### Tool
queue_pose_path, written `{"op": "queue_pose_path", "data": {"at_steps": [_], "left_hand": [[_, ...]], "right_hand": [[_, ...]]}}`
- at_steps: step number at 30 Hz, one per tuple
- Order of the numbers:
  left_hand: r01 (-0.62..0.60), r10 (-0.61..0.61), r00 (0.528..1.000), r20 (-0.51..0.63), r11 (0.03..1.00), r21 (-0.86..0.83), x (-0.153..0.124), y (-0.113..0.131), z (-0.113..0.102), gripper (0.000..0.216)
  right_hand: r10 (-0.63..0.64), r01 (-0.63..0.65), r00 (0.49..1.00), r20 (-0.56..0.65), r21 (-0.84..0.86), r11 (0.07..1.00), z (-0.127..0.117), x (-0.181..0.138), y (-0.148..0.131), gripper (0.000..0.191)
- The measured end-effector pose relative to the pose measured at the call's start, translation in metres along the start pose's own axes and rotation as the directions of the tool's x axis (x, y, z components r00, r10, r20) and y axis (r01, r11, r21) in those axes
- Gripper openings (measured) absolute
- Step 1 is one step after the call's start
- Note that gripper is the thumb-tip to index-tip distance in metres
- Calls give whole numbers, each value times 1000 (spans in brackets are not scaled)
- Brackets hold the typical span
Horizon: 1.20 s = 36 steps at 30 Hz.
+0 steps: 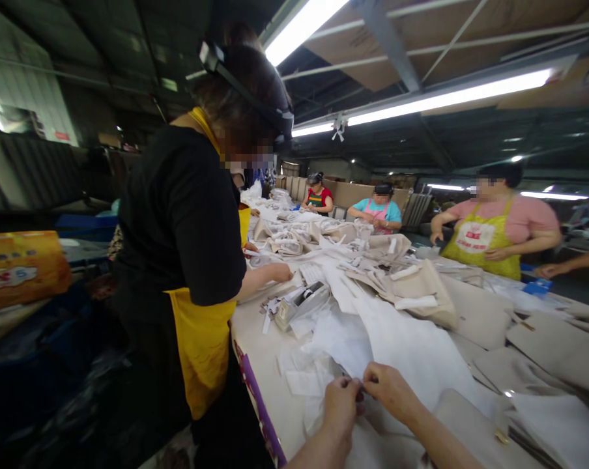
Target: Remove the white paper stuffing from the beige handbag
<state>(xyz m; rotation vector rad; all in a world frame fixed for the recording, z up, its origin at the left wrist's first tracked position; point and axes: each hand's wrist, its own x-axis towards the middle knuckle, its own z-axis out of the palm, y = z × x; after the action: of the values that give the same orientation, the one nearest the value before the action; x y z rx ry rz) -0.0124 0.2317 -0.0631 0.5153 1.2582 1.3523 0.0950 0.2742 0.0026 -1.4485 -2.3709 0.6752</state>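
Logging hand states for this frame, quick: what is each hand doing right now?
Left hand: closed, pinching the white fabric on the table.
Right hand: closed, pinching the same white fabric beside the left.

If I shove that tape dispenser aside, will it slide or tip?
The tape dispenser looks low and long, so it would likely slide, not tip. It sits on loose paper strips, which may drag along. It probably feels heavy for its size, though that is unclear.

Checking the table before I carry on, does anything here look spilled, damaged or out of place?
Nothing stands out. Both hands, left hand and right hand, pinch a white fabric sheet on the long cluttered worktable; the grey tape dispenser sits upright.
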Motion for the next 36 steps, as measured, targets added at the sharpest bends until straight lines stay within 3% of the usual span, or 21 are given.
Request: {"op": "queue_pose_path", "data": {"at_steps": [12, 20, 24, 32, 36], "left_hand": [[-75, 74, 997, -19, 997, -16, -4, -5, 2, 22], [-70, 69, 998, -10, 998, -2, 1, -10, -1, 15], [-67, 67, 998, -11, 998, -5, 0, -8, 0, 16], [-61, 61, 998, -6, 998, 14, -4, -4, 0, 15], [-42, 42, 999, -2, 999, 24, -2, -3, 0, 14]], "right_hand": [[43, -60, 993, 109, 164, 985, 8, 7, 25, 13], [36, -73, 988, 148, 252, 965, 11, 6, 28, 25], [24, -67, 986, 167, 260, 963, 10, 5, 27, 22], [33, -55, 995, 90, 251, 966, 6, 0, 17, 10], [53, -62, 998, 41, 256, 965, -2, 0, 2, 14]]}}
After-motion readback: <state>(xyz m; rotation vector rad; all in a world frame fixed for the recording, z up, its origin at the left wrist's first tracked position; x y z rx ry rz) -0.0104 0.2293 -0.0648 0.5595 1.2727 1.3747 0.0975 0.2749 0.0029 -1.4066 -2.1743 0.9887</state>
